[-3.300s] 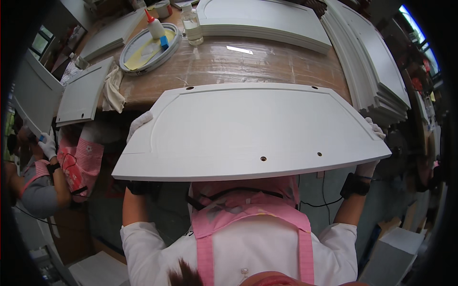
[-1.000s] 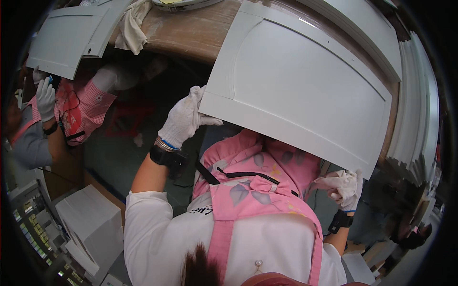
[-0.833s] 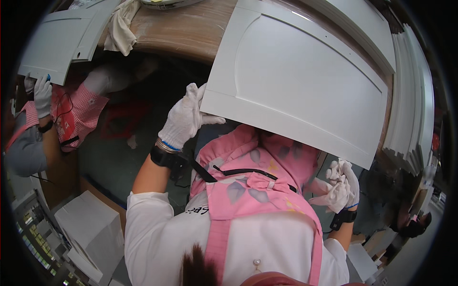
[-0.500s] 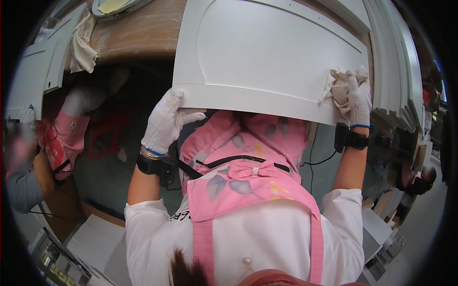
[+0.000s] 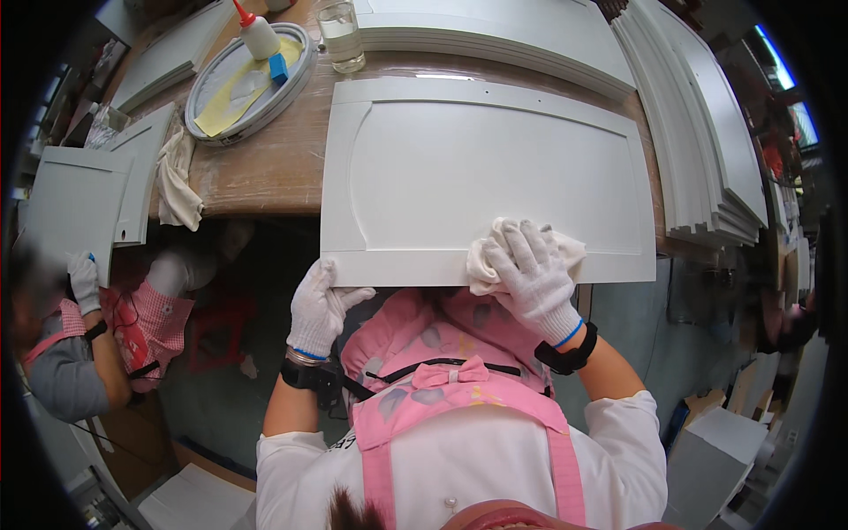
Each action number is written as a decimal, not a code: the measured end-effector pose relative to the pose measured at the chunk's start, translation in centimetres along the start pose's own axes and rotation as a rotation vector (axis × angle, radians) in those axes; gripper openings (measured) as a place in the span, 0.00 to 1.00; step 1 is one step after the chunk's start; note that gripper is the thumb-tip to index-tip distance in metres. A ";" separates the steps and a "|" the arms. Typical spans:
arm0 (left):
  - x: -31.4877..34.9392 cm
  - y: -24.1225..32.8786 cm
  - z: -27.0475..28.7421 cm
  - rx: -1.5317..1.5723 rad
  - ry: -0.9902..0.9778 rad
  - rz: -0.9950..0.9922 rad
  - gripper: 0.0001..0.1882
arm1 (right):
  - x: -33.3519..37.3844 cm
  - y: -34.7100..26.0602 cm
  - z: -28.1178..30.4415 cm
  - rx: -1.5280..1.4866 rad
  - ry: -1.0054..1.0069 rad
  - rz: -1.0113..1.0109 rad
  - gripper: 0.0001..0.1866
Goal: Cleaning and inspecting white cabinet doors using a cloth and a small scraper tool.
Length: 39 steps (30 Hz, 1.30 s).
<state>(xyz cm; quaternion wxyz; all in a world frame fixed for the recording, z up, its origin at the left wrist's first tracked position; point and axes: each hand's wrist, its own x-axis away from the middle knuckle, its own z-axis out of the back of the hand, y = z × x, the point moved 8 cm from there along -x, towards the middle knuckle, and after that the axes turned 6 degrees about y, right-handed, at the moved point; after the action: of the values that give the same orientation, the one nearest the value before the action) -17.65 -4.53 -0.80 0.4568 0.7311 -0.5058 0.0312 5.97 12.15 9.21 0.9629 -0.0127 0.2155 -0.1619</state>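
A white cabinet door panel (image 5: pixel 495 168) with a recessed middle and one curved inner edge lies on the table, its near edge sticking out over my lap. My left hand (image 5: pixel 320 309), in a white knit glove, grips its near left corner, the thumb beneath the edge. On the near frame strip, right of the middle, a crumpled cream cloth (image 5: pixel 565 254) is pressed down under my right hand (image 5: pixel 533 269). That hand is gloved too, its fingers spread over the cloth; the palm side is hidden.
Stacked white panels lie behind (image 5: pixel 495 40) and stand at the right (image 5: pixel 698 132). On the brown table (image 5: pixel 265 181) are a round lid (image 5: pixel 196 110) with a red-tipped bottle (image 5: pixel 259 37) and a glass (image 5: pixel 341 35). A cloth (image 5: pixel 177 181) hangs off the edge. Another person (image 5: pixel 66 362) works at left.
My right hand has moved left along the panel's near edge with the cloth, from the right corner toward the middle. More of the table now shows. My left hand keeps its corner.
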 end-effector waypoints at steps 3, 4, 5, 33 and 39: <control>-1.3 -0.4 -1.2 -0.023 -0.011 0.017 0.20 | -0.2 2.4 0.6 0.026 -0.032 0.015 0.35; -1.8 -0.4 -1.4 -0.088 -0.010 0.047 0.20 | -0.4 3.1 0.4 0.039 -0.044 0.014 0.35; -2.2 0.4 -1.5 -0.092 -0.006 0.027 0.20 | -0.6 3.8 0.1 0.050 -0.056 0.013 0.34; -22.5 24.0 -17.7 -1.136 0.087 -1.017 0.36 | 11.2 20.0 8.6 -0.484 0.630 -1.021 0.24; -9.8 23.1 -13.2 -0.977 -0.203 -0.957 0.38 | 7.0 18.9 3.6 0.274 0.009 -0.614 0.29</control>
<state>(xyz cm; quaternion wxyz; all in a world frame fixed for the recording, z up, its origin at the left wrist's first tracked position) -34.65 10.04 16.66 0.6479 0.5835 -0.1239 -0.4738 19.31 27.65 7.83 0.8608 0.0534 0.1822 -0.4721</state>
